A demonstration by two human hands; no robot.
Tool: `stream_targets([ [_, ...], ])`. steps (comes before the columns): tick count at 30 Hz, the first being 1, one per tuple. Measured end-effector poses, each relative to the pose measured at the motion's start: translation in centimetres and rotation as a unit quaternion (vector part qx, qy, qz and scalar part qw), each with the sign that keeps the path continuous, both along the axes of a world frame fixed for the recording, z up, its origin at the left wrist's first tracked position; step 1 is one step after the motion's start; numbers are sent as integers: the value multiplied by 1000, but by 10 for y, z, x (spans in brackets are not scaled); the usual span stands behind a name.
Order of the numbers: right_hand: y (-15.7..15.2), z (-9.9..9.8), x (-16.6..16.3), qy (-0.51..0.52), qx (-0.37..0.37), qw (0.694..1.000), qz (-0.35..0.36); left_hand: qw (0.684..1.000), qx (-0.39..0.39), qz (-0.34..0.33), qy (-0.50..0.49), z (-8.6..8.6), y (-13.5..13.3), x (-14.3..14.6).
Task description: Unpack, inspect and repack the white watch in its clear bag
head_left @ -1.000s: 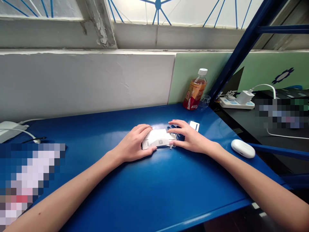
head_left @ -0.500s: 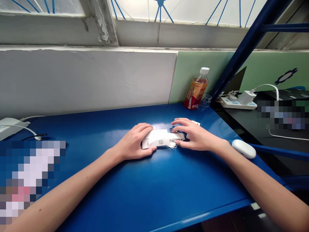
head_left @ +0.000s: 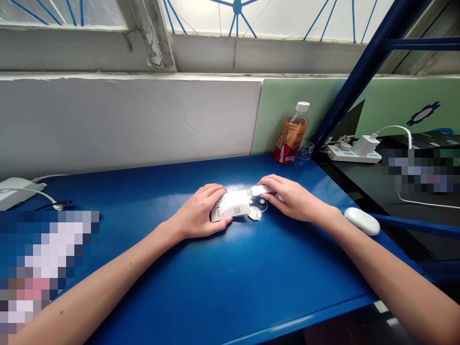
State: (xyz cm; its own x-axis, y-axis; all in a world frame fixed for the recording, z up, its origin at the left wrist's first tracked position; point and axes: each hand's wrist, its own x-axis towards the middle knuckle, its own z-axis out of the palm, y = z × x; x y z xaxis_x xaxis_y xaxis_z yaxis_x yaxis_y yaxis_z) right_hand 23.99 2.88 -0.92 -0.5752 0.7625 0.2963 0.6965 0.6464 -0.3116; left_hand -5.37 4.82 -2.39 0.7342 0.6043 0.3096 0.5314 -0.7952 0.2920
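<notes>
My left hand [head_left: 204, 211] is closed around the left end of a white package [head_left: 233, 203] with a printed label and a square code, on the blue desk. My right hand [head_left: 291, 195] pinches a small white rectangular piece [head_left: 260, 190] at the package's right end. Whether that piece is joined to the package I cannot tell. Between the hands lies a round white disc [head_left: 255, 213] with a thin pale loop of cord beside it, close under the package's right edge.
A drink bottle [head_left: 292, 134] stands at the back right corner. A white earbud case [head_left: 362, 221] lies by the desk's right edge. White cables and an adapter [head_left: 19, 189] sit at the left. A blue metal post [head_left: 359, 79] rises at the right, near a power strip [head_left: 354, 153].
My right hand's fingers have closed on the small white piece and lifted slightly away from the desk. The round disc now shows clearly below it. My left hand stays in place.
</notes>
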Motion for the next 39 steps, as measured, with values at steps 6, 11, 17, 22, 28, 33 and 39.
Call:
stream_targets([
  [6,2,-1,1,72,58,992,-80,1000,-5,11,-2,1,-1,-1],
  [11,4,-1,3,174,125,964,-159,1000,-9,16,1,1,-1,-1],
  [17,6,5,3,389,28,897,-209,1000,-19,7,0,0,-1,-2],
  [22,10,15,1,593,-175,771,-154,999,-33,5,4,0,-1,-3],
  [28,5,23,0,610,-317,718,-108,1000,-30,4,4,0,0,-3],
  [33,4,20,1,581,-324,739,-102,999,-31,-11,11,1,1,-4],
  [39,2,20,0,566,-350,743,-68,998,-61,3,-3,13,0,-2],
])
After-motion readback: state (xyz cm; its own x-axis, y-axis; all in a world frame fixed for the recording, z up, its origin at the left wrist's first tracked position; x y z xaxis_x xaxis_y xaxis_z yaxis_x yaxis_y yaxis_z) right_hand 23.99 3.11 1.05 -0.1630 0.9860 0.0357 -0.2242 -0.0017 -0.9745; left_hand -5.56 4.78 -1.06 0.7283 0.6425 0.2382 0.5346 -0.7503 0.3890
